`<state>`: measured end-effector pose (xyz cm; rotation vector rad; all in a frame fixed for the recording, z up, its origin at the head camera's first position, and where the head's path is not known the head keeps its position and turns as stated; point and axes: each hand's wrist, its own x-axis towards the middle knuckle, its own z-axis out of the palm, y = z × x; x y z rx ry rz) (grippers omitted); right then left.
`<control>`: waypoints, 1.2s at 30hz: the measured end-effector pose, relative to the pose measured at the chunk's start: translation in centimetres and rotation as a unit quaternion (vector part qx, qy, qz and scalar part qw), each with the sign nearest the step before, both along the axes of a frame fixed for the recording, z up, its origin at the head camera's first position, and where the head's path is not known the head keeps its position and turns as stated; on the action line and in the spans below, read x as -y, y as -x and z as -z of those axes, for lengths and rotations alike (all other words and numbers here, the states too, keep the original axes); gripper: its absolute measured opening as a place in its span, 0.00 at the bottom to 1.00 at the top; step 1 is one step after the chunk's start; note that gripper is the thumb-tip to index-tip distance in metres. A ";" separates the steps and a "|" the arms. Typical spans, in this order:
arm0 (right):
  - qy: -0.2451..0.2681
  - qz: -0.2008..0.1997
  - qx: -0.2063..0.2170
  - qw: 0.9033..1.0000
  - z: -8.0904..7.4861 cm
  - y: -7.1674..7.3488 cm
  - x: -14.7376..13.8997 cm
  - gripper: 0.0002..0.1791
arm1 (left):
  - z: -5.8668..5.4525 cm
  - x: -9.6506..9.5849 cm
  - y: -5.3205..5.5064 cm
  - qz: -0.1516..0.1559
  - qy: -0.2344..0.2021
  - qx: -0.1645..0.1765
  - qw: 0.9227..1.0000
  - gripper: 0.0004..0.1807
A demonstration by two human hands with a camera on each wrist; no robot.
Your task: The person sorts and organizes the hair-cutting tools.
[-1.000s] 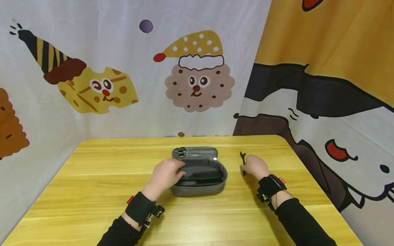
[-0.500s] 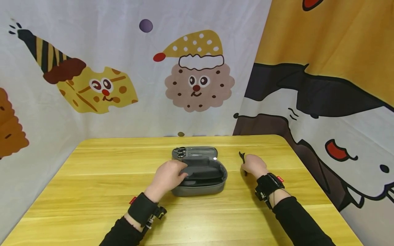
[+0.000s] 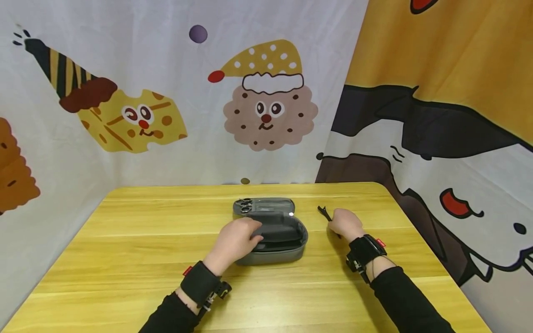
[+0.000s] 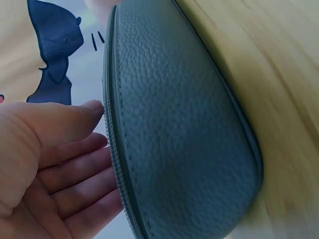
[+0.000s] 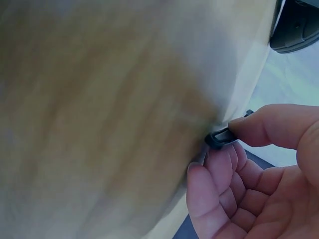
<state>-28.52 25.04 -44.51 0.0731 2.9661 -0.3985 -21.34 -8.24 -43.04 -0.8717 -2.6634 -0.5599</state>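
Observation:
A grey zip case (image 3: 272, 258) stands on the table with its lid (image 3: 272, 205) folded back. Over its left side is my left hand (image 3: 238, 237), thumb and fingers apart above the opening. In the left wrist view that thumb tip is at the rim of the case's leathery wall (image 4: 174, 109), and the fingertips pass behind it. To the right of the case, my right hand (image 3: 347, 224) pinches a slim black tool (image 3: 324, 213) with a forked tip. Its rounded end (image 5: 219, 139) shows under the thumb in the right wrist view; its exact kind I cannot tell.
Several scissors (image 3: 244, 206) sit in the lid's left part, next to a clear pocket. Dark dividers or flaps line the case's inside. The wooden table (image 3: 137, 240) ends at a cartoon-printed curtain (image 3: 166, 46) behind and to the right.
My left hand has moved a little rightward over the case opening. In my right hand the black tool has turned, its forked tip now leaning left toward the case.

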 end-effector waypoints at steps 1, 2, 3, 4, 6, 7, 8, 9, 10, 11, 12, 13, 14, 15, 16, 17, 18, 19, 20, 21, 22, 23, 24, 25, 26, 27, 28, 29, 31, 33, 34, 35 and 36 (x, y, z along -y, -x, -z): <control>0.001 0.001 -0.003 1.000 -0.1 0.0 0.0 0.08 | 0.0 -0.1 0.0 0.001 0.000 -0.001 1.000 0.17; 0.002 0.000 -0.007 1.000 -0.2 0.0 0.0 0.09 | 0.0 -0.2 0.0 0.002 0.000 -0.002 1.000 0.18; 0.003 -0.001 -0.012 1.000 -0.3 -0.1 0.1 0.09 | 0.0 -0.3 0.1 0.003 -0.002 -0.002 1.000 0.19; 0.006 -0.004 -0.017 1.000 -0.5 -0.1 0.2 0.11 | -0.1 -0.3 0.1 0.004 -0.003 -0.004 1.000 0.20; 0.012 -0.013 -0.028 0.999 -0.8 -0.2 0.3 0.15 | -0.1 -0.5 0.2 0.007 -0.006 -0.008 1.000 0.22; 0.017 -0.020 -0.035 0.999 -1.1 -0.3 0.4 0.18 | -0.1 -0.6 0.2 0.008 -0.006 -0.010 1.000 0.24; 0.022 -0.027 -0.045 0.998 -1.3 -0.4 0.5 0.20 | -0.1 -0.7 0.3 0.010 -0.005 -0.015 1.000 0.26; 0.027 -0.033 -0.053 0.998 -1.4 -0.5 0.7 0.22 | -0.2 -0.7 0.3 0.012 -0.005 -0.021 1.000 0.27; 0.032 -0.040 -0.062 0.997 -1.7 -0.6 0.8 0.23 | -0.2 -0.8 0.4 0.013 -0.004 -0.026 1.000 0.29; 0.038 -0.046 -0.070 0.996 -1.8 -0.7 1.0 0.24 | -0.2 -0.9 0.4 0.014 -0.003 -0.032 0.999 0.30; 0.042 -0.050 -0.079 0.995 -2.1 -0.8 1.1 0.25 | -0.2 -0.9 0.5 0.016 -0.001 -0.038 0.999 0.31; 0.045 -0.056 -0.088 0.994 -2.3 -0.9 1.3 0.25 | -0.2 -1.0 0.5 0.017 0.000 -0.043 0.999 0.32; 0.045 -0.060 -0.096 0.993 -2.5 -1.0 1.4 0.24 | -0.2 -1.0 0.6 0.019 -0.002 -0.047 0.999 0.34; 0.043 -0.063 -0.101 0.992 -2.7 -1.1 1.5 0.24 | -0.3 -1.1 0.6 0.021 -0.004 -0.051 0.998 0.35; 0.042 -0.066 -0.109 0.991 -2.9 -1.2 1.7 0.22 | -0.3 -1.1 0.6 0.022 -0.004 -0.055 0.998 0.36; 0.040 -0.069 -0.115 0.990 -3.1 -1.4 1.9 0.20 | -0.3 -1.2 0.7 0.023 -0.003 -0.059 0.998 0.37; 0.037 -0.074 -0.121 0.989 -3.3 -1.5 2.1 0.17 | -0.4 -1.2 0.7 0.023 -0.002 -0.062 0.998 0.38; 0.033 -0.080 -0.129 0.988 -3.6 -1.6 2.3 0.13 | -0.5 -1.3 0.7 0.024 -0.003 -0.065 0.998 0.39; 0.032 -0.085 -0.138 0.986 -3.8 -1.8 2.5 0.10 | -0.5 -1.3 0.7 0.024 -0.004 -0.067 0.997 0.40; 0.030 -0.092 -0.145 0.985 -4.0 -1.9 2.8 0.07 | -0.6 -1.3 0.8 0.022 -0.003 -0.070 0.997 0.41; 0.029 -0.099 -0.154 0.983 -4.2 -2.0 3.1 0.05 | -0.7 -1.4 0.8 0.021 -0.004 -0.073 0.997 0.43; 0.028 -0.107 -0.162 0.981 -4.4 -2.1 3.4 0.04 | -0.7 -1.4 0.9 0.019 -0.003 -0.076 0.997 0.44; 0.026 -0.115 -0.171 0.978 -4.5 -2.2 3.7 0.04 | -0.8 -1.5 0.9 0.018 -0.003 -0.081 0.997 0.45; 0.025 -0.122 -0.179 0.976 -4.6 -2.3 4.1 0.03 | -0.8 -1.5 1.0 0.017 -0.003 -0.087 0.996 0.46; 0.024 -0.130 -0.186 0.974 -4.7 -2.4 4.4 0.03 | -0.9 -1.5 1.1 0.016 -0.001 -0.093 0.996 0.46; 0.023 -0.137 -0.192 0.971 -4.7 -2.5 4.7 0.04 | -0.9 -1.6 1.1 0.014 0.001 -0.099 0.995 0.47; 0.024 -0.144 -0.197 0.969 -4.7 -2.6 5.0 0.04 | -1.0 -1.6 1.2 0.012 0.004 -0.105 0.994 0.48; 0.024 -0.150 -0.201 0.968 -4.8 -2.7 5.3 0.04 | -1.1 -1.7 1.2 0.011 0.008 -0.112 0.994 0.48; 0.025 -0.163 -0.210 0.964 -4.9 -3.1 5.9 0.04 | -1.2 -1.7 1.3 0.009 0.010 -0.121 0.993 0.48; 0.027 -0.178 -0.216 0.960 -5.0 -3.4 6.5 0.05 | -1.4 -1.8 1.3 0.008 0.012 -0.127 0.992 0.48; 0.028 -0.185 -0.220 0.958 -5.1 -3.6 6.8 0.05 | -1.5 -1.8 1.3 0.008 0.013 -0.130 0.991 0.48; 0.026 -0.192 -0.224 0.955 -5.1 -3.8 7.1 0.05 | -1.6 -1.9 1.4 0.008 0.014 -0.132 0.991 0.48; 0.026 -0.199 -0.229 0.952 -5.2 -4.0 7.4 0.05 | -1.7 -1.9 1.4 0.009 0.013 -0.134 0.991 0.48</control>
